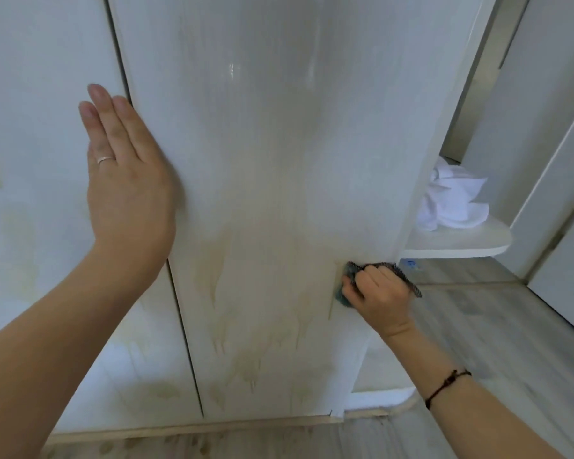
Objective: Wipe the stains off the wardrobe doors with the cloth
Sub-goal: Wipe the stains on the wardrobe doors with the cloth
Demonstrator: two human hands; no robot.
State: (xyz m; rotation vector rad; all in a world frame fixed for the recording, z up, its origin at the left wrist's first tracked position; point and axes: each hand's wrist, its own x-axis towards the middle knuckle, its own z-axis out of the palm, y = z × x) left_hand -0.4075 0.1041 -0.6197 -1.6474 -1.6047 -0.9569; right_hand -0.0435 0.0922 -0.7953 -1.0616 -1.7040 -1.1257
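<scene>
- White, gloss-finished wardrobe doors [262, 160] fill the head view; a dark vertical seam separates the left panel from the centre one.
- Yellowish stains [246, 293] run in drip streaks down the lower half of the centre door; fainter marks show on the left panel.
- Left hand [126, 180] lies flat and open on the doors, fingers together and pointing up, palm across the seam. A ring [105, 159] sits on one finger.
- Right hand [378, 293] is clenched around the cloth [348, 279], pressing it against the centre door near that door's right edge, at the right margin of the stains.
- Cloth is teal with a dark patterned border; part of it trails over the knuckles to the right.
- A dark cord bracelet [444, 385] circles the right wrist.
- A rounded shelf [461, 241] projects beyond the wardrobe's right side, carrying a crumpled white fabric [451, 200].
- Grey wood-look floor [494, 326] lies below the shelf.
</scene>
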